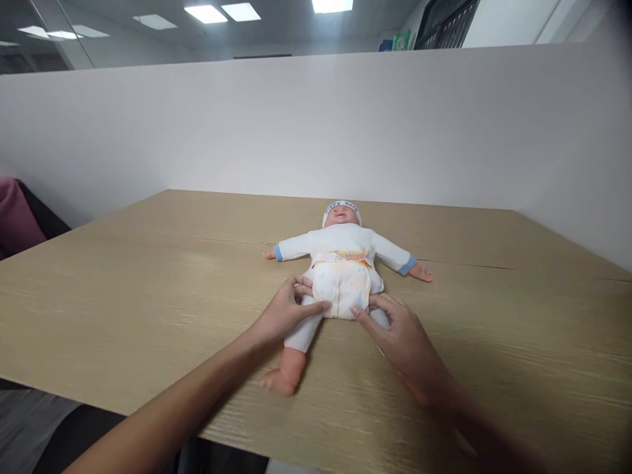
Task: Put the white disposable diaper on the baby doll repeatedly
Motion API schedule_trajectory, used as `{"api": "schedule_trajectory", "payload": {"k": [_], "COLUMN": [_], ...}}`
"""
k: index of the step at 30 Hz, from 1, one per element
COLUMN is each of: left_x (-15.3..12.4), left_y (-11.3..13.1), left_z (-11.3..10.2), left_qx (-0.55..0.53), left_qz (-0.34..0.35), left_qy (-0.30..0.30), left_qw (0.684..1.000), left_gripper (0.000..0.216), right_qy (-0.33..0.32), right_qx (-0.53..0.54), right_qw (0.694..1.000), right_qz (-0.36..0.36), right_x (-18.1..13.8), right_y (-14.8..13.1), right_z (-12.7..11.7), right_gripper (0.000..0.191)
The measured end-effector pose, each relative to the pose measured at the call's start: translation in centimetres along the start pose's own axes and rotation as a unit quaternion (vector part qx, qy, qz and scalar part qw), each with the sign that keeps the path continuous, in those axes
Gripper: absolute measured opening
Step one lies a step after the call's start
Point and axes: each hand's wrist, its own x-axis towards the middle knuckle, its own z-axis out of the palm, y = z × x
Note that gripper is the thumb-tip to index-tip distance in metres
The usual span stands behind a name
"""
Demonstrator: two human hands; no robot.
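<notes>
A baby doll [296, 246] in a white outfit with blue cuffs and a white printed headband lies on its back, arms spread. Around its hips and belly is a white diaper [340, 284] with an orange printed band at the waist. My left hand [290, 304] pinches the diaper's edge by the doll's leg at the left, thumb on the front. On the other side my right hand [395, 322] grips the opposite edge, thumb near the lower front. That hand and forearm hide most of the leg at the right.
The doll lies on a wide wooden table [148, 276] with thin seams across its top. A white partition [296, 125] rises behind it and along the right. At the far left is a pink and black item [22, 217]. Beneath the front edge, dark shapes show.
</notes>
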Motion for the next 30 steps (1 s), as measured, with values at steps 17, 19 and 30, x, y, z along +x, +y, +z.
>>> {"api": "schedule_trajectory", "payload": {"k": [17, 19, 30], "left_x": [-0.4, -0.6, 0.3], "left_y": [1.5, 2.0, 1.2], "left_z": [-0.9, -1.1, -1.3], "left_qx": [0.074, 0.159, 0.04], "left_qz": [0.008, 0.047, -0.042], "left_qy": [-0.047, -0.038, -0.073], "left_qw": [0.996, 0.985, 0.996], "left_gripper": [0.052, 0.045, 0.06], "right_qy": [-0.01, -0.01, -0.015], "right_qx": [0.007, 0.005, 0.018], "right_qw": [1.0, 1.0, 1.0], "right_qz": [-0.011, -0.013, -0.002], "right_x": [-0.6, -0.6, -0.7], "right_y": [0.1, 0.0, -0.3], "right_z": [-0.3, -0.3, -0.6], "right_gripper": [0.035, 0.034, 0.033]}}
